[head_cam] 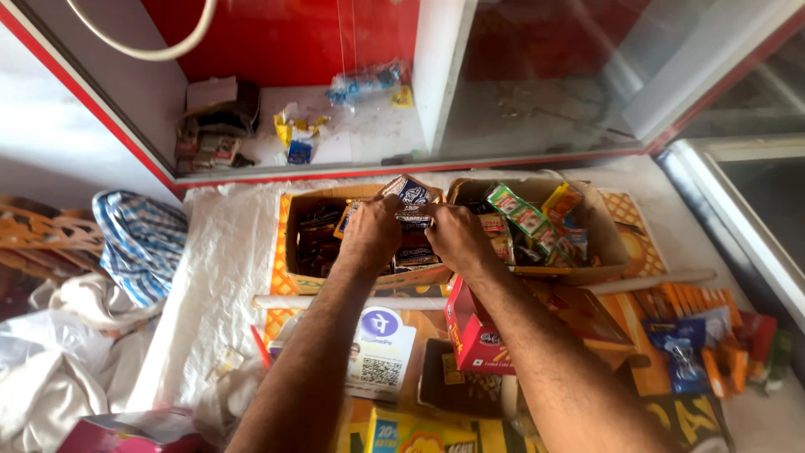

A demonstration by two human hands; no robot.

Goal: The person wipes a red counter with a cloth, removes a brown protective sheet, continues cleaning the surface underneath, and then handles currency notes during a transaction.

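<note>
My left hand and my right hand meet over an open cardboard box filled with small dark packets. Both hands grip the same strip of dark sachets, the left at its left end, the right at its right end. One blue and white sachet sticks up just behind my fingers. Immediately right stands a second cardboard box holding green, orange and yellow packets.
A small red carton sits under my right forearm. A white card with a square code lies below the boxes. Orange packets lie at right, a striped bag at left, a glass display cabinet behind.
</note>
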